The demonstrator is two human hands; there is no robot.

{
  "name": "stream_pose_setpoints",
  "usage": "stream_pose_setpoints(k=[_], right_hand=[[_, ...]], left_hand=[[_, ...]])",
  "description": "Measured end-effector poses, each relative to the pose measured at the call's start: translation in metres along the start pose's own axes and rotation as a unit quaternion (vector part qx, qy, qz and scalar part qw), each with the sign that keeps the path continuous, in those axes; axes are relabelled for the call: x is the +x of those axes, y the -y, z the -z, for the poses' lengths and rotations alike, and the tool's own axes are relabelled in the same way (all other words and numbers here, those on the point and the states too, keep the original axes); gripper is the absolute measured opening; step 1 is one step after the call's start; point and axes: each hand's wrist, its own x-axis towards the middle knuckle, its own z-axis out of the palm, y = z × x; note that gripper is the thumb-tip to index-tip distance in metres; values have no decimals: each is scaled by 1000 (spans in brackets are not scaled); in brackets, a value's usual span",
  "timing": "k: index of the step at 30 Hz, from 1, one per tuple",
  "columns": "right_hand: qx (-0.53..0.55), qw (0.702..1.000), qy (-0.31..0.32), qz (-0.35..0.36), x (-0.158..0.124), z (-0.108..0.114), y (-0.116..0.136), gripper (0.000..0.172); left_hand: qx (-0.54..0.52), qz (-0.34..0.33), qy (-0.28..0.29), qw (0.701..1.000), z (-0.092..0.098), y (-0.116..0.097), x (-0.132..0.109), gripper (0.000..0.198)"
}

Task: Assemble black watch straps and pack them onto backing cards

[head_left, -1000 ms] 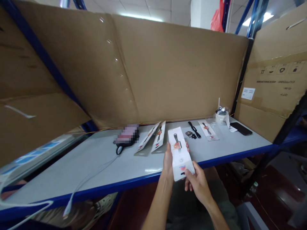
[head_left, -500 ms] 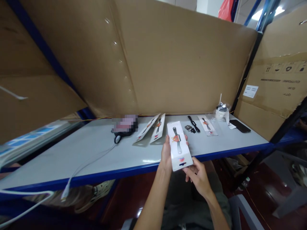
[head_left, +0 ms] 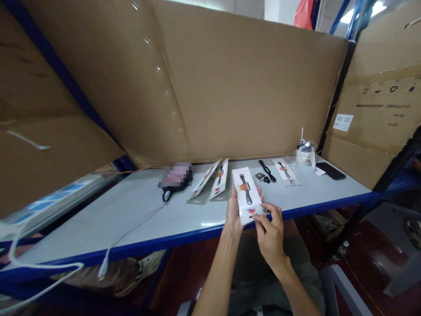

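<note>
Tilted above the table's front edge is a white card package (head_left: 244, 186) showing a dark two-handled tool, like a spokeshave, and an orange patch. My left hand (head_left: 234, 208) grips it from the left and beneath, its fingertips showing at the right side. My right hand (head_left: 271, 228) has its fingers on the lower end, by the dark hang slot. Two similar packages, a left one (head_left: 204, 179) and a right one (head_left: 219, 179), lean on the table to the left. Beyond my hands lie a black two-handled tool body (head_left: 267, 171), small metal parts (head_left: 262, 177) and another package (head_left: 285, 171).
A black pouch-like item (head_left: 177, 184) with a blurred top lies on the grey table (head_left: 144, 228), near a white cable (head_left: 104, 265). At right are a phone (head_left: 330, 170) and a lidded cup with a straw (head_left: 305, 153). Cardboard walls (head_left: 250, 96) enclose the back and sides.
My right hand's fingers have shifted from under the package's lower edge up onto its front. The package's lower end has risen slightly, and the view has shifted a little.
</note>
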Motion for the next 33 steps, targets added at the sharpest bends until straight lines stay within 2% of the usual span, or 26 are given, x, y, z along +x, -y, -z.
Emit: stream_pose_setpoints(k=[5, 9, 15, 18, 20, 22, 24, 25, 27, 29, 31, 33], right_hand=[[8, 1000, 6, 27, 6, -4, 2, 29], [8, 999, 5, 42, 1, 3, 5, 29], [-5, 997, 45, 64, -24, 46, 18, 34], [-14, 991, 64, 114, -39, 71, 16, 37], [-6, 988, 96, 120, -43, 86, 12, 38], [32, 989, 130, 62, -41, 98, 8, 31], [92, 985, 121, -79, -36, 105, 4, 16], [125, 972, 104, -170, -33, 106, 3, 17], [202, 914, 95, -339, -31, 98, 1, 37], [293, 831, 134, -454, -33, 82, 1, 52], [356, 762, 162, -516, -37, 66, 4, 61], [373, 738, 163, -539, -39, 58, 8, 62]], left_hand=[[10, -1, 14, 1000, 3, 1, 3, 64], [27, 6, 14, 1000, 6, -1, 5, 68], [4, 25, 48, 999, 9, -3, 4, 62], [0, 24, 70, 997, 16, -2, 6, 59], [6, 30, 81, 996, 21, -2, 8, 57], [-3, 33, 79, 996, 25, -2, 10, 55], [-15, 27, 72, 997, 27, -2, 11, 56], [-17, 23, 67, 997, 27, -2, 12, 57], [-12, 19, 56, 998, 25, -1, 12, 60], [-5, 20, 43, 999, 23, -2, 12, 62], [-4, 24, 40, 999, 20, -2, 12, 62], [-2, 28, 37, 999, 17, -3, 9, 64]])
